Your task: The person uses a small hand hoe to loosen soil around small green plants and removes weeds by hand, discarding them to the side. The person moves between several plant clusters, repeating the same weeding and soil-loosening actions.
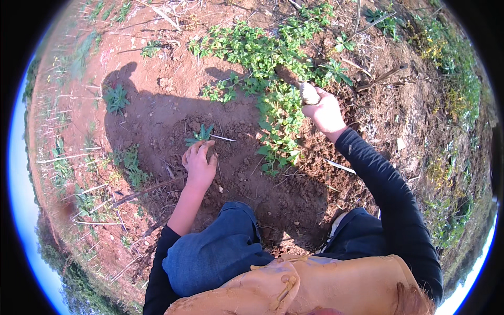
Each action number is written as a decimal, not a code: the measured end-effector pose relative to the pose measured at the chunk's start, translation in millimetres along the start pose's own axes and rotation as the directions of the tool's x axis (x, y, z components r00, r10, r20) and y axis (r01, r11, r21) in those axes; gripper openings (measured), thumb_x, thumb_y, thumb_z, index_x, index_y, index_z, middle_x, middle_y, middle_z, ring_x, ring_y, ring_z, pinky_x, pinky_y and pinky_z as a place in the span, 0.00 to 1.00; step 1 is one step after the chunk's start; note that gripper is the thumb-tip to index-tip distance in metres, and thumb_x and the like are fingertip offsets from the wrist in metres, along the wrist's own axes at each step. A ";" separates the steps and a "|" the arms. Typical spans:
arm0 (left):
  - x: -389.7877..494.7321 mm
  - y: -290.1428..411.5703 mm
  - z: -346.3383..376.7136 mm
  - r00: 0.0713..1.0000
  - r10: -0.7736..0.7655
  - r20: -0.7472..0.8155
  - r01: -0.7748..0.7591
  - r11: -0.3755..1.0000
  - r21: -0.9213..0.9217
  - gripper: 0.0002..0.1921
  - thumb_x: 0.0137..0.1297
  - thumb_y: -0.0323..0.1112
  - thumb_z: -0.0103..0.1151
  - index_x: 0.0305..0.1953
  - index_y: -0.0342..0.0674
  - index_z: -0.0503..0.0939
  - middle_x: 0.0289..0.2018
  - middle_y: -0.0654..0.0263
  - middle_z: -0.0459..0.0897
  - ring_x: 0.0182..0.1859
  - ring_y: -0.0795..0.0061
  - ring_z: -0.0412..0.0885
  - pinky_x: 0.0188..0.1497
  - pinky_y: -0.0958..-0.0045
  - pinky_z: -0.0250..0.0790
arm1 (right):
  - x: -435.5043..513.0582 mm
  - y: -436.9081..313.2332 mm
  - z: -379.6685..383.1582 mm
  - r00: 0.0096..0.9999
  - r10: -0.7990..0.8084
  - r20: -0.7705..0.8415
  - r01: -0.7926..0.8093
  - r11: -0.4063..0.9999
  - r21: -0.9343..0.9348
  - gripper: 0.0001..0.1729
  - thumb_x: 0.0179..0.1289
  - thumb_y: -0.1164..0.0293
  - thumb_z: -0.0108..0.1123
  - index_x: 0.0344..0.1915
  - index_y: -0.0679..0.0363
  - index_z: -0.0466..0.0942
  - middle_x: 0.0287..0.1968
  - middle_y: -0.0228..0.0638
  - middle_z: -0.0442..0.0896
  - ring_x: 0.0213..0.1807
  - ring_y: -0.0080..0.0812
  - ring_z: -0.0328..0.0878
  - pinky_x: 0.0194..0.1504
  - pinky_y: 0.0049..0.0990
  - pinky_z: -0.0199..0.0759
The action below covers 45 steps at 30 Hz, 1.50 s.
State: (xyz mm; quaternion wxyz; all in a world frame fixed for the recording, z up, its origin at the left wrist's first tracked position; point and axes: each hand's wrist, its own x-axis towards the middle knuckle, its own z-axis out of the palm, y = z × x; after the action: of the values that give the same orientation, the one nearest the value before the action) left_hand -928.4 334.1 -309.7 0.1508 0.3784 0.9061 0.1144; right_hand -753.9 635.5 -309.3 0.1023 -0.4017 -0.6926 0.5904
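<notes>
My right hand (323, 111) is closed around the pale, wrapped-looking handle (310, 93) of a hand tool. Its brown, soil-coloured blade (287, 75) reaches into a patch of low leafy green plants (252, 49), which hide its tip, so I cannot tell the exact kind of tool. My left hand (200, 159) is low over the soil, thumb and fingers apart, right beside a small spiky-leaved weed (200, 135). No object shows in its grasp, though the undersides of the fingers are hidden. A trailing strand of the leafy plants (277, 134) runs down between both hands.
Bare reddish soil (236, 177) lies before my bent knees in blue jeans (212, 252). Dry stalks (145, 191) lie at left, and a thick stick (382, 78) juts up at right. More weeds (116, 99) dot the ground. A tan apron (338, 279) covers my lap.
</notes>
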 end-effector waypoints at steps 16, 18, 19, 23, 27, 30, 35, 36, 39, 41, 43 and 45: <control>35.9 -9.2 7.9 0.994 0.091 -0.067 -0.098 0.989 -0.109 0.20 0.49 0.26 0.57 0.46 0.51 0.79 0.49 0.70 0.76 0.57 0.66 0.69 0.63 0.62 0.50 | 34.0 5.6 54.8 0.983 -0.018 -0.184 0.056 0.978 0.200 0.14 0.46 0.75 0.60 0.37 0.64 0.78 0.29 0.30 0.81 0.30 0.20 0.75 0.35 0.21 0.70; 34.5 -12.7 4.3 0.994 0.087 -0.070 -0.093 0.992 -0.080 0.20 0.48 0.25 0.57 0.46 0.50 0.79 0.48 0.69 0.76 0.57 0.66 0.69 0.63 0.62 0.50 | 37.3 20.7 79.0 0.952 -0.170 -0.253 0.198 0.976 0.089 0.17 0.48 0.72 0.59 0.41 0.64 0.77 0.32 0.35 0.83 0.33 0.24 0.80 0.39 0.23 0.73; 33.7 -13.6 2.2 0.992 0.098 -0.078 -0.104 0.992 -0.067 0.20 0.48 0.25 0.57 0.45 0.50 0.79 0.48 0.69 0.76 0.57 0.65 0.69 0.62 0.62 0.51 | 39.4 25.6 87.2 0.939 -0.232 -0.254 0.243 0.970 0.011 0.20 0.47 0.70 0.59 0.43 0.63 0.77 0.32 0.38 0.83 0.33 0.30 0.81 0.38 0.25 0.73; 22.6 -14.5 -11.8 0.991 0.116 -0.061 -0.120 0.991 -0.064 0.19 0.49 0.25 0.58 0.45 0.50 0.79 0.48 0.69 0.77 0.57 0.65 0.70 0.62 0.62 0.52 | 46.2 39.3 78.6 0.973 -0.175 -0.149 0.169 0.984 -0.050 0.24 0.45 0.68 0.60 0.46 0.61 0.76 0.33 0.44 0.82 0.35 0.41 0.81 0.41 0.30 0.75; 18.7 -5.8 -19.6 0.980 0.138 -0.142 -0.149 0.986 -0.071 0.18 0.50 0.25 0.59 0.45 0.49 0.79 0.48 0.68 0.77 0.56 0.65 0.70 0.61 0.61 0.53 | 40.4 64.5 43.5 0.952 -0.299 -0.071 0.278 0.936 -0.215 0.20 0.46 0.68 0.63 0.43 0.57 0.77 0.37 0.42 0.80 0.38 0.42 0.79 0.44 0.33 0.74; 20.1 0.4 -25.9 0.952 0.220 -0.213 -0.226 0.974 -0.003 0.17 0.51 0.26 0.59 0.45 0.49 0.79 0.48 0.67 0.77 0.56 0.65 0.70 0.61 0.61 0.53 | 31.0 66.5 24.3 0.964 -0.195 0.181 0.266 0.695 -0.668 0.08 0.54 0.67 0.61 0.36 0.50 0.77 0.38 0.40 0.75 0.40 0.42 0.76 0.44 0.34 0.73; 55.9 6.3 -35.0 0.934 0.247 -0.259 -0.260 0.966 -0.014 0.16 0.56 0.30 0.59 0.47 0.49 0.78 0.47 0.65 0.77 0.55 0.61 0.69 0.60 0.59 0.53 | -4.2 -28.2 -4.7 0.977 -0.101 0.185 0.165 0.913 -0.373 0.33 0.46 0.70 0.61 0.56 0.66 0.71 0.35 0.47 0.83 0.35 0.40 0.81 0.42 0.31 0.74; 73.0 10.0 -35.6 0.933 0.276 -0.230 -0.296 0.954 -0.056 0.15 0.57 0.31 0.58 0.48 0.50 0.78 0.47 0.65 0.77 0.54 0.60 0.69 0.60 0.57 0.53 | -18.0 -53.0 -19.3 0.982 -0.115 0.148 0.160 0.926 -0.343 0.31 0.45 0.71 0.61 0.53 0.68 0.72 0.34 0.47 0.82 0.34 0.35 0.81 0.40 0.29 0.73; 141.0 37.0 -28.3 0.860 0.449 -0.240 -0.473 0.880 -0.047 0.14 0.60 0.34 0.56 0.48 0.53 0.78 0.44 0.64 0.76 0.52 0.60 0.69 0.59 0.52 0.53 | -56.4 -99.6 -62.2 0.976 -0.098 0.193 0.167 0.907 -0.386 0.23 0.44 0.71 0.63 0.44 0.68 0.76 0.30 0.44 0.81 0.33 0.32 0.80 0.38 0.28 0.73; 189.3 69.2 -15.3 0.805 0.570 -0.166 -0.530 0.816 0.231 0.14 0.58 0.34 0.57 0.47 0.51 0.79 0.47 0.68 0.76 0.52 0.64 0.69 0.56 0.57 0.57 | -73.0 -99.7 -70.4 0.996 -0.019 0.092 0.070 0.800 -0.596 0.21 0.42 0.71 0.63 0.41 0.66 0.78 0.29 0.46 0.81 0.31 0.37 0.81 0.38 0.31 0.73; 231.1 101.4 -1.7 0.742 0.667 -0.067 -0.623 0.722 0.301 0.13 0.61 0.37 0.53 0.47 0.51 0.79 0.48 0.71 0.75 0.54 0.65 0.68 0.57 0.55 0.56 | -81.4 -82.7 -69.3 0.991 0.126 0.053 -0.057 0.736 -0.674 0.22 0.41 0.70 0.63 0.40 0.66 0.78 0.29 0.48 0.81 0.32 0.42 0.81 0.39 0.32 0.73; 260.2 132.9 18.0 0.769 0.636 0.065 -0.622 0.721 0.304 0.16 0.63 0.41 0.50 0.51 0.50 0.76 0.50 0.69 0.74 0.56 0.63 0.67 0.59 0.53 0.55 | -84.9 -61.8 -65.1 0.980 0.200 -0.004 -0.161 0.775 -0.611 0.18 0.42 0.69 0.61 0.37 0.64 0.79 0.29 0.51 0.81 0.36 0.47 0.81 0.42 0.35 0.74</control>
State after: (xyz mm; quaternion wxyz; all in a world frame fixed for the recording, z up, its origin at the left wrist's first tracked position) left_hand -1009.3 614.6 -332.3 0.0220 0.6793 0.7332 0.0244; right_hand -684.9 627.1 -207.1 -0.1105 -0.4593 -0.8066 0.3554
